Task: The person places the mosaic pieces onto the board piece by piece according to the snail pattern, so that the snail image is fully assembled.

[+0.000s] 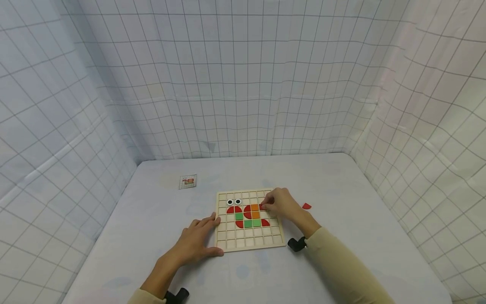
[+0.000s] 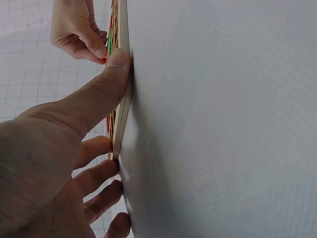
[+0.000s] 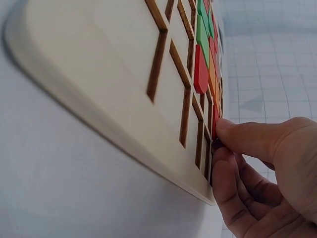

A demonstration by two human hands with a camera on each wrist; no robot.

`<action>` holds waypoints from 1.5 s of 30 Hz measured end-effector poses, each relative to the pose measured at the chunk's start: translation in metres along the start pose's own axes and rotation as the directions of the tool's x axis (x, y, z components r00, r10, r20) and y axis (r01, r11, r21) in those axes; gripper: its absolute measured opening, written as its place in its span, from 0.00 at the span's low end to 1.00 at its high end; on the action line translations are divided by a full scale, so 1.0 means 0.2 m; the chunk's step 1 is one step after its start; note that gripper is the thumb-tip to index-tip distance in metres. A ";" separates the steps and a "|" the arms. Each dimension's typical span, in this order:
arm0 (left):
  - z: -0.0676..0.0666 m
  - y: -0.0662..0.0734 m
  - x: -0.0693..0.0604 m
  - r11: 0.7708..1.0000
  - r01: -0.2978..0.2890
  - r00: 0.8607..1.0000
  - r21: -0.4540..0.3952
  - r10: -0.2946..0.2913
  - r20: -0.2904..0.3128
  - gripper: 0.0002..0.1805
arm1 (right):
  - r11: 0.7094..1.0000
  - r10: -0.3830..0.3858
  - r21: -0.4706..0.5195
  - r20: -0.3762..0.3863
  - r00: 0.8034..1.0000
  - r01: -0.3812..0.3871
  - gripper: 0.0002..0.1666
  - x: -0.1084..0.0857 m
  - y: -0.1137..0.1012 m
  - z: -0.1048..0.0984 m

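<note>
A square wooden grid board lies on the table, with red quarter-circle tiles, green square tiles, orange square tiles and two round eye tiles set in its cells. At the board's right side my right hand pinches a red quarter-circle tile between thumb and fingers, beside the upper orange square. My left hand rests along the left edge, its fingers spread; its thumb presses the board's side near the front left corner.
One loose red quarter-circle tile lies right of the board, close to my right forearm. A small picture card sits at the back left of the table. White gridded cloth hangs around the back and sides.
</note>
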State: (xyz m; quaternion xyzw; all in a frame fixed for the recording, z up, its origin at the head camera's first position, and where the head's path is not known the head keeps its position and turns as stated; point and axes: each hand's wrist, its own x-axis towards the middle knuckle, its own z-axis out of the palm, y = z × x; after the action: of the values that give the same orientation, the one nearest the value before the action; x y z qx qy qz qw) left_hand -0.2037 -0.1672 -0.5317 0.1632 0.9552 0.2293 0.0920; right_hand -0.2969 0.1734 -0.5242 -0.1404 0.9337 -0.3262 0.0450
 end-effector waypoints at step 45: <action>-0.02 0.01 -0.01 1.000 -0.002 1.000 -0.003 0.002 0.008 0.59 | 0.985 0.066 -0.147 -0.141 0.988 -0.086 0.22 -0.32 0.47 -0.30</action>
State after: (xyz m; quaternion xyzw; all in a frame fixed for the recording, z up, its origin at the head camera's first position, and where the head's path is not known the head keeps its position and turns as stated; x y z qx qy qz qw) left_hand -0.2030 -0.1675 -0.5268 0.1651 0.9542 0.2301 0.0960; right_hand -0.2681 0.2980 -0.5353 -0.0852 0.9615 -0.2608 -0.0168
